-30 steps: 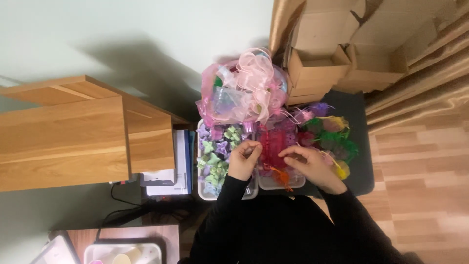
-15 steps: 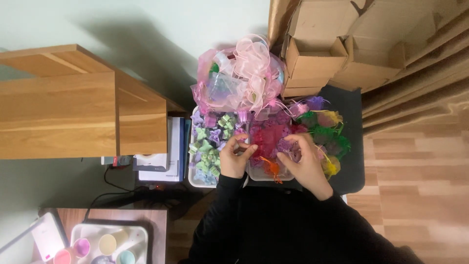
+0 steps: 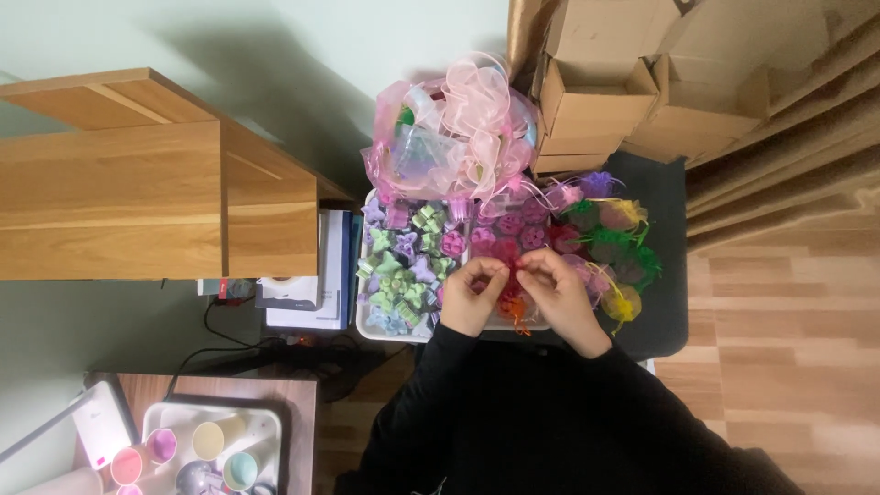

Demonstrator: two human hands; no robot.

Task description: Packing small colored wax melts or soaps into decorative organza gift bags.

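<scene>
My left hand [image 3: 472,298] and my right hand [image 3: 561,293] meet over a clear tray [image 3: 530,240] of pink and red flower-shaped pieces. Both pinch a small red organza pouch [image 3: 511,275] between their fingertips. An orange pouch [image 3: 516,313] lies just below the hands. To the left stands another clear tray [image 3: 364,312] with green and purple shaped pieces [image 3: 403,266]. Black sleeves cover both arms.
A heap of pink organza bags [image 3: 454,128] lies behind the trays. Filled coloured pouches [image 3: 614,243] sit on the dark surface at right. Cardboard boxes [image 3: 596,101] stand at the back, a wooden shelf [image 3: 137,183] at left, and a tray of coloured cups [image 3: 197,449] bottom left.
The view has shifted slightly. My hands have drawn closer together over the pink tray, fingertips now meeting on the red pouch.
</scene>
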